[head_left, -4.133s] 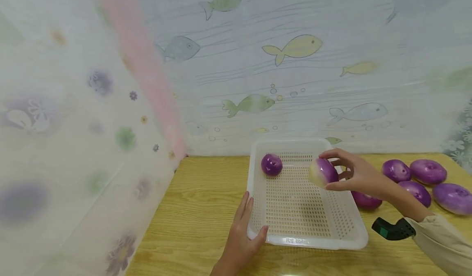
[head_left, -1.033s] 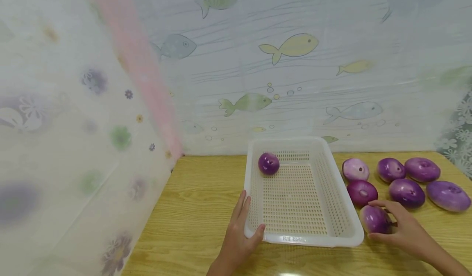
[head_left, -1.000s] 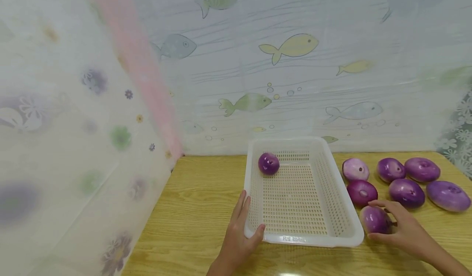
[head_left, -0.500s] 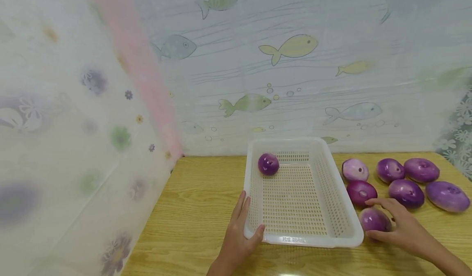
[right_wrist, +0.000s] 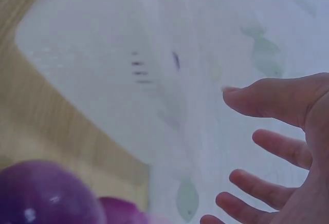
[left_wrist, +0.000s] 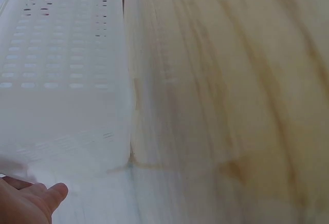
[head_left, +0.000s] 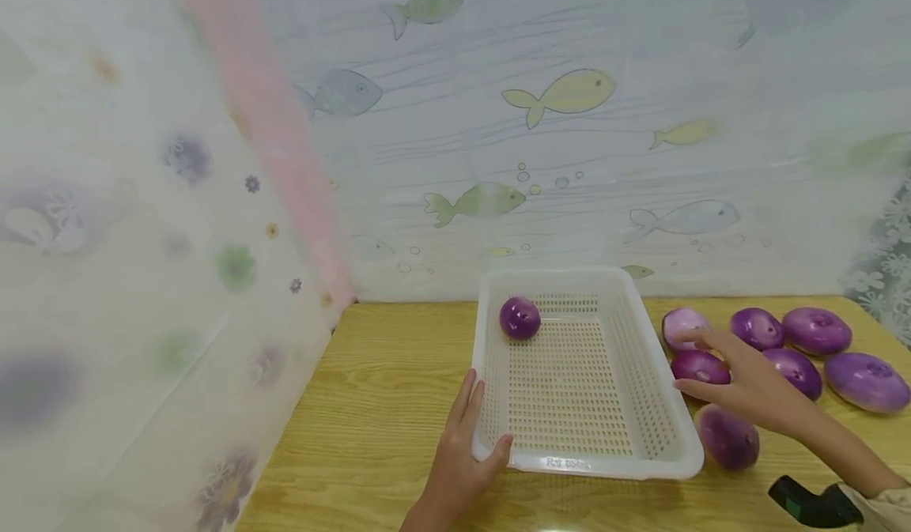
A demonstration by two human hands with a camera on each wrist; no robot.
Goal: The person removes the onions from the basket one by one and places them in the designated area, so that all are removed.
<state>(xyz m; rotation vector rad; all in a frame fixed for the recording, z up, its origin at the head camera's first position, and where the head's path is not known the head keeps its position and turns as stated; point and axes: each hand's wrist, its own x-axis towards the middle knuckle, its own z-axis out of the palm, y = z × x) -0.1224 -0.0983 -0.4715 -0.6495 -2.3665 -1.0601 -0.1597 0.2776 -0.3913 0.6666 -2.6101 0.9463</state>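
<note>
A white perforated plastic basket (head_left: 562, 464) stands on the table, and one purple onion (head_left: 520, 318) lies in its far left part. My left hand (head_left: 455, 453) holds the near left corner, fingers along the outer wall and thumb over the front rim. Right of the basket, my right hand (head_left: 747, 382) hovers with thumb and fingers spread around a dark magenta onion (head_left: 697, 364), partly covering it. The right wrist view shows those fingers (right_wrist: 267, 188) apart, with nothing between them. Nearer me, another purple onion (head_left: 728, 437) lies beside the basket's right wall.
A paler onion (head_left: 683, 328) lies behind the magenta one. Farther right are several more purple onions (head_left: 817, 330) on the wood-grain table (head_left: 384, 405). A fish-patterned sheet (head_left: 569, 145) hangs behind the table, and a flowered sheet (head_left: 164, 318) stands along the left side.
Earlier my right hand held an onion over the basket, then set it on the table at the right. It has since let go and moved away from me to the magenta onion. Left hand unchanged.
</note>
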